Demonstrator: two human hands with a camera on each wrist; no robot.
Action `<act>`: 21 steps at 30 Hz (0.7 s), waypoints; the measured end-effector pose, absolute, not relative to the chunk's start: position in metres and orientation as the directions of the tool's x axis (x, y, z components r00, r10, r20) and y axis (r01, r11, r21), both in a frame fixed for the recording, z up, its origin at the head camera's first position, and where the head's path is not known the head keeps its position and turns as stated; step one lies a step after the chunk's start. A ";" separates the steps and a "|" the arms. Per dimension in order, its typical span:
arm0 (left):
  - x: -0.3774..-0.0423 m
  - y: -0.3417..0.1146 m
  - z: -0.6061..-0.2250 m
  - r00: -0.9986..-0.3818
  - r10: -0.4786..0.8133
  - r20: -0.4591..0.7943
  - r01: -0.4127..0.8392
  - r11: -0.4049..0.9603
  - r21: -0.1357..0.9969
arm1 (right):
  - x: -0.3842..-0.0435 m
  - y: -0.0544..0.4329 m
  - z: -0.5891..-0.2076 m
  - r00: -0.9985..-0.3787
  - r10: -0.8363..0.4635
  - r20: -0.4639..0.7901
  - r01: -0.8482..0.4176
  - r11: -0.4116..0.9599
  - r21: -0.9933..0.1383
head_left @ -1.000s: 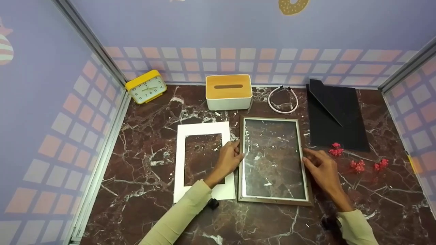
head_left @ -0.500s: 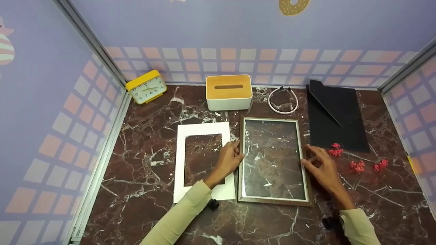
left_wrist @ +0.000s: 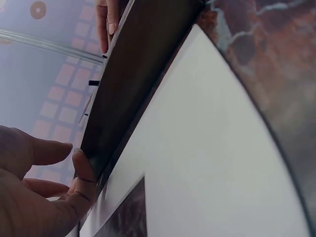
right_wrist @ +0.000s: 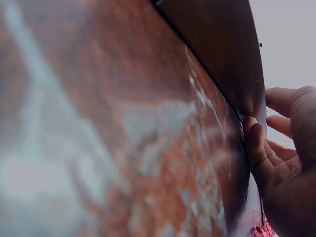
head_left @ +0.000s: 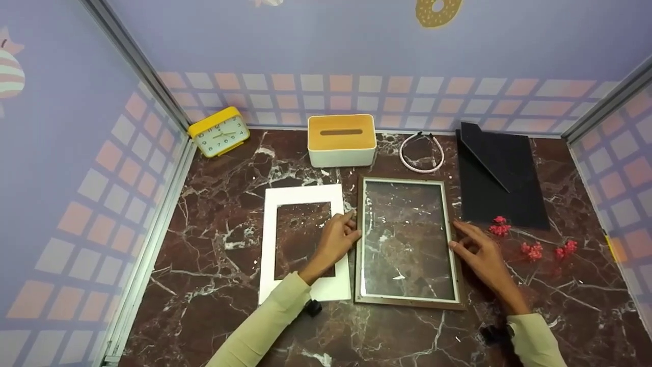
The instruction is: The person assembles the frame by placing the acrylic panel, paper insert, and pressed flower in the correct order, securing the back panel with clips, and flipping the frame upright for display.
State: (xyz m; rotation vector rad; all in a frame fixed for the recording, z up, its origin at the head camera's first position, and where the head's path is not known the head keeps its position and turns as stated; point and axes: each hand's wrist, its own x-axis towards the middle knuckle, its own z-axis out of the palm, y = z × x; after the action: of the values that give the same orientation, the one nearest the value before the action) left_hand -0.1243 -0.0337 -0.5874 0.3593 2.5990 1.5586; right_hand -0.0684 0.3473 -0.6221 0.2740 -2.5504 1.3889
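Note:
A brown picture frame [head_left: 407,304] with a pale inner edge and a clear pane lies flat on the marbled tabletop in the head view. My left hand [head_left: 334,239] holds its left side, thumb near the top edge and a fingertip against the side wall in the left wrist view. Opposite it, my right hand [head_left: 481,257] grips the right side, thumb at the rim. In the right wrist view a bent finger [right_wrist: 254,136] meets the frame's dark side wall. Under my left forearm lies a white mat board [head_left: 304,192] with a rectangular window.
A black backing board [head_left: 501,209] with a folding stand lies at the right, near several pink flower sprigs [head_left: 532,251]. Along the back wall are a yellow alarm clock [head_left: 220,133], a tissue box [head_left: 341,155] and a white headband [head_left: 422,169].
My right thumb and fingers have shifted slightly towards the front along the frame's right side. The frame and left hand stay nearly in place; the head view tilts a little.

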 end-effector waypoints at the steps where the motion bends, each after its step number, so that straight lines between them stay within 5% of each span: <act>1: -0.123 -0.037 -0.587 -0.970 0.237 0.049 0.154 0.448 0.881 | -0.068 0.347 -0.622 -0.958 -0.056 0.281 -0.266 0.536 -0.801; 10: -0.118 -0.068 -0.582 -0.984 0.165 0.074 0.139 0.433 0.891 | -0.069 0.348 -0.623 -0.961 -0.045 0.274 -0.254 0.546 -0.799; 21: -0.121 -0.118 -0.575 -0.992 -0.072 0.103 0.055 0.484 0.873 | -0.067 0.344 -0.618 -0.966 -0.028 0.256 -0.226 0.569 -0.791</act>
State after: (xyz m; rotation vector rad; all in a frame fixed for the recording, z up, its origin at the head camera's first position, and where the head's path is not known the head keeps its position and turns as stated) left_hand -0.1209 -0.1180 -0.5755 -0.0153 2.8122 1.6620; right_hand -0.0672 0.3435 -0.6179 0.2131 -2.5868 1.3498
